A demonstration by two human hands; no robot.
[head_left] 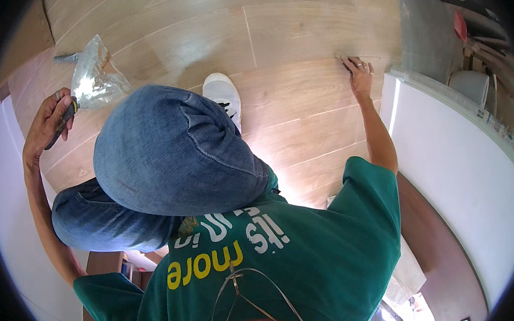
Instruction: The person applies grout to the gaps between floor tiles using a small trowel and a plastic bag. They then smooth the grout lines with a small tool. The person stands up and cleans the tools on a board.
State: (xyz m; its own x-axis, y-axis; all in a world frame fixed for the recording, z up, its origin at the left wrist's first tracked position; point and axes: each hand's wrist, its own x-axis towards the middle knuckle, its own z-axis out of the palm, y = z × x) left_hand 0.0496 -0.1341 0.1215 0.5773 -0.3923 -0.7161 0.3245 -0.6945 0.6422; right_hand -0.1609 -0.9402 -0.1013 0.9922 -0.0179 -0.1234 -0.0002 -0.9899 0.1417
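At the left, my left hand (50,119) is closed round a black-and-yellow handled tool (70,111); its working end cannot be made out. Just beyond that hand is a crumpled clear plastic bag (102,71), with a short grey object (66,58) beside it. My right hand (360,74) reaches far out to the right, fingertips down on the wood-look plank floor (299,39). Something small and dark shows under those fingertips, too small to name. My bent knee in blue jeans (169,149) rises between the two arms.
A white low panel (459,131) runs along the right, close to my right arm. Past it lie a red item (460,26) and assorted clutter. My white shoe (223,93) rests on the planks ahead. A brown board (440,236) curves along the lower right.
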